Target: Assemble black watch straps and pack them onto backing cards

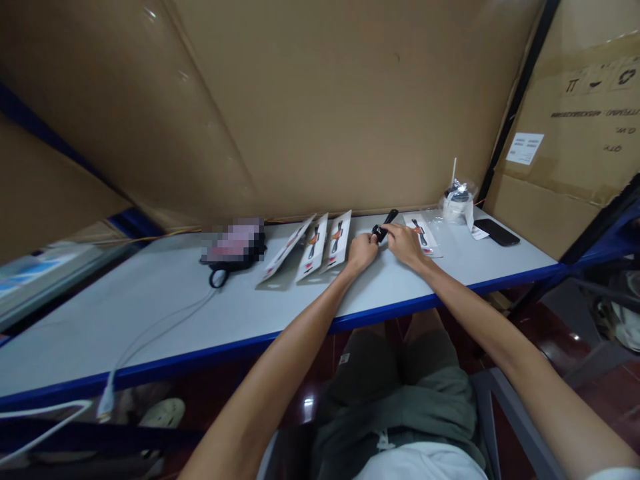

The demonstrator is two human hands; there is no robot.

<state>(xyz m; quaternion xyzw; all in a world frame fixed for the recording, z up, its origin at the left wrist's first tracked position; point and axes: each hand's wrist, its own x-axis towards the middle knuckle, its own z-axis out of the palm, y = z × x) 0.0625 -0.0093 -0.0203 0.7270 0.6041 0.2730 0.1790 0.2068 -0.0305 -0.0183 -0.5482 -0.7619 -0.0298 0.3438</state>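
Observation:
My left hand point(363, 252) is closed on the lower end of a small black-handled tool point(391, 217), whose handle points up and away from me. The fingers of my right hand point(405, 245) pinch at the same end, close beside my left fingertips. What exactly the tool's head looks like is hidden by the fingers. Left of my hands, several printed package cards point(338, 241) lean in a row, each picturing a black tool with something orange. Another printed card point(425, 233) in clear plastic lies flat just right of my right hand.
A black phone point(496, 232) lies at the right, near a clear-wrapped white cup-like container point(457, 205). On the left are a blurred-out object with a dark edge point(233, 243) and a thin cable point(165, 320). Cardboard point(350, 100) walls the back; the table has a blue front edge point(280, 337).

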